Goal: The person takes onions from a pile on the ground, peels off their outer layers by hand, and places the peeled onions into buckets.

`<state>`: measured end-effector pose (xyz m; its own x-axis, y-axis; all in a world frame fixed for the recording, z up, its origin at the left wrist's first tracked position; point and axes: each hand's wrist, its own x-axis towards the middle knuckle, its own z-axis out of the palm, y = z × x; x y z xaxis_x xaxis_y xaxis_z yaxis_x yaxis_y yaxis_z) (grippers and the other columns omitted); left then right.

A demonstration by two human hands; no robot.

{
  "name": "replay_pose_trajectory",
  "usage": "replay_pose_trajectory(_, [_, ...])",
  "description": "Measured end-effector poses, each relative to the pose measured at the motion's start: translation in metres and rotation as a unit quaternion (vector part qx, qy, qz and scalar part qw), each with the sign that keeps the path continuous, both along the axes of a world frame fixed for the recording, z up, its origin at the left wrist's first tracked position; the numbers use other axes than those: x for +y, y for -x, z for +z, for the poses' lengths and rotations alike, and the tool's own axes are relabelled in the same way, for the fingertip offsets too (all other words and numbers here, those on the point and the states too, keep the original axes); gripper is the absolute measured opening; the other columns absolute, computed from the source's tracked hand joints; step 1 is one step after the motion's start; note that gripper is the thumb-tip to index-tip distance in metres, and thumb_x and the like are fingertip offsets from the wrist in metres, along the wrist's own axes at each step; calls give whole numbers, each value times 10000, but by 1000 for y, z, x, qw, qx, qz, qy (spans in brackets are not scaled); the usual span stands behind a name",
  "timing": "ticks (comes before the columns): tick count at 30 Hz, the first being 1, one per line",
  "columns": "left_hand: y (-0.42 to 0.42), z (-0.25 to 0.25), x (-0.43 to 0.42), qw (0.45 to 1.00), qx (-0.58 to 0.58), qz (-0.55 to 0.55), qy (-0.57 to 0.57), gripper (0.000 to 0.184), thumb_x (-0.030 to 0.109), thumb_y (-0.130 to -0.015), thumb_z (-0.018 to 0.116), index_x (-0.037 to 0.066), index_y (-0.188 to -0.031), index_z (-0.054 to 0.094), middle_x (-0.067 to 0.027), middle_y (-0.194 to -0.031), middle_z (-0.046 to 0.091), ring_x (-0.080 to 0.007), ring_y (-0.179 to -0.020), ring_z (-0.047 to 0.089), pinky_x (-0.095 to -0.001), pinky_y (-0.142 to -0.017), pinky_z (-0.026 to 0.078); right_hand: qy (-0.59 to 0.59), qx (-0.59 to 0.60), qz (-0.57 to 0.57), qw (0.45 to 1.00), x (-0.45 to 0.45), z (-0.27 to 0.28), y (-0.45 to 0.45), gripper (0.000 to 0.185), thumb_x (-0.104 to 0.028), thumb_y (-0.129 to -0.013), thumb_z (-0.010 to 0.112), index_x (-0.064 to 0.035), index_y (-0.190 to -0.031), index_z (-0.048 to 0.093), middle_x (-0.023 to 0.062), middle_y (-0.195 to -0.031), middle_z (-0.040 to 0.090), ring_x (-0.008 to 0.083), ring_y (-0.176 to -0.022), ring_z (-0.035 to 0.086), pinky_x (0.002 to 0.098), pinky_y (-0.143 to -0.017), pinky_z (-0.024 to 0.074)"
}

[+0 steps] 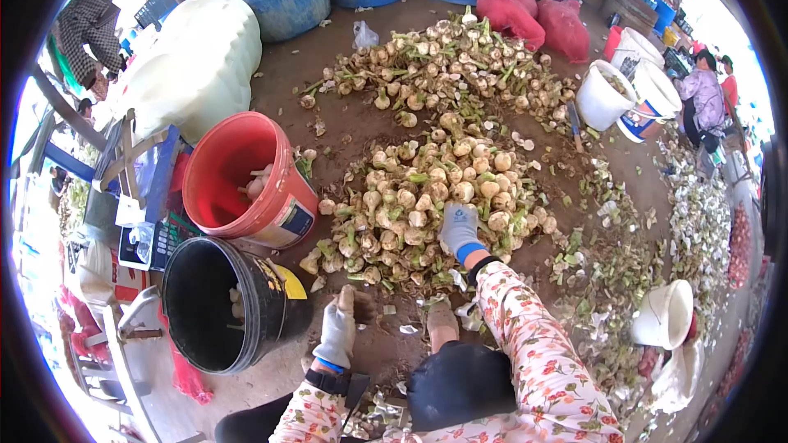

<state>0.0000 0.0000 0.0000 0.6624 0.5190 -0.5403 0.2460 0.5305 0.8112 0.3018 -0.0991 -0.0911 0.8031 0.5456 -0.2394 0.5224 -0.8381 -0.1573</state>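
Note:
A large pile of garlic bulbs (410, 197) with short green and pale stems lies on the ground in front of me. My right hand (460, 228), in a grey-white glove with a blue cuff, reaches down onto this pile. Its fingertips are hidden against the bulbs, so a grip does not show. My left hand (337, 331), gloved and dirty at the fingertips, is low at the pile's near edge. Its fingers stretch forward, and no object shows in them. Beside it stands a black bucket (279, 303) with a few bulbs inside.
A red bucket (297, 189) holding some bulbs stands behind the black one. Farther off are a second garlic heap (443, 61), red mesh sacks (510, 16), white buckets (603, 98) and a knife (574, 127). Peel scraps (607, 262) litter the right side. People (702, 102) sit at far right.

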Motion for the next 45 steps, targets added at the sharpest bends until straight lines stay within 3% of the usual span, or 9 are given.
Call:
replay_pose_trajectory(2, [17,19,-11,999,14,-24,46,345,316,-886,605,16,-1054,582,-44,-810,645,-106,-662,597,-232,-633,493,-72,16,0,997,-12,-11,32,266,-132,-732,603,-81,-992,596,188,-997,625,319,-944,604,405,-817,464])
replay_pose_trajectory(3, [-71,-31,-5,999,-30,-41,-10,346,283,-870,616,15,-1085,575,-60,-861,628,-122,-702,587,-243,-644,490,-140,-82,30,986,-14,-3,-57,204,-116,-737,597,-61,-933,621,185,-974,631,335,-922,604,409,-805,477])
replay_pose_trajectory(7, [-74,-41,-15,949,12,-63,-309,583,121,-757,699,26,-1279,458,-133,-1159,515,-207,-974,550,-295,-792,477,-379,-32,114,918,-45,26,-2,317,-50,-733,591,-28,-1049,599,188,-948,618,333,-894,604,398,-797,476])
replay_pose_trajectory(9, [-86,-33,-21,900,-29,-94,-426,830,44,-701,736,56,-1401,291,-84,-1261,431,-188,-1069,485,-290,-836,473,-319,341,97,879,-51,97,18,281,-28,-783,596,-15,-1064,586,150,-927,622,265,-838,609,347,-764,483])
replay_pose_trajectory(10, [-89,-36,-24,914,-83,-98,-384,806,16,-691,724,60,-1389,325,-88,-1277,431,-203,-1093,475,-303,-874,457,-369,239,233,867,-51,92,23,232,-28,-831,585,-12,-1063,581,100,-889,612,176,-800,586,295,-730,480])
replay_pose_trajectory(13, [-85,-22,-28,880,-83,-175,-433,686,-23,-666,735,28,-1284,442,-61,-1158,532,-151,-1086,492,-281,-907,435,-344,494,54,796,-56,111,42,192,-104,-875,600,-35,-1054,585,13,-890,614,119,-812,572,262,-724,463])
replay_pose_trajectory(16, [-81,-12,-42,972,-85,-44,-213,588,-24,-654,750,20,-1187,509,-66,-1102,573,-145,-1038,527,-274,-893,440,-521,473,48,709,-40,96,65,269,-180,-888,599,11,-1069,543,25,-881,589,94,-789,539,247,-693,458])
replay_pose_trajectory(23, [-67,4,-32,887,-33,-1,-461,494,66,-564,809,20,-1009,599,-138,-1032,571,-272,-953,572,-342,-859,452,-404,503,52,763,-15,92,99,228,-181,-862,628,6,-979,573,4,-838,593,80,-762,528,246,-686,456])
replay_pose_trajectory(45, [-61,-36,11,918,0,-14,-397,492,14,-577,817,22,-1016,595,-63,-999,598,-147,-922,576,-275,-821,475,-369,521,62,767,31,56,102,268,-219,-877,613,14,-1001,564,45,-892,596,96,-834,525,268,-753,458])
